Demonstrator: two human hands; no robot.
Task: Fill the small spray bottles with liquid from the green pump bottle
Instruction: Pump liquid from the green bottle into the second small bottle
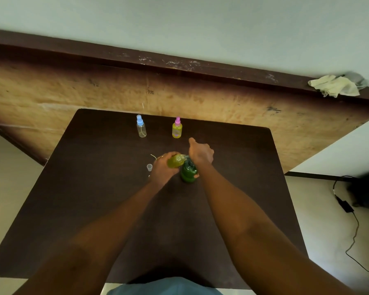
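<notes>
I see the left hand with its grip clamped round a small bottle of yellow-green liquid, tilted against the spout of the green pump bottle at mid-table. The right hand sits on the pump head; I cannot tell whether its grip clasps it. Behind stand a pink-capped spray bottle, full of yellow liquid, and a clear blue-capped spray bottle.

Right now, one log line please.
left hand: holds small bottle against green pump bottle | right hand: atop that bottle | pink-capped bottle: filled | blue-capped bottle: empty
</notes>
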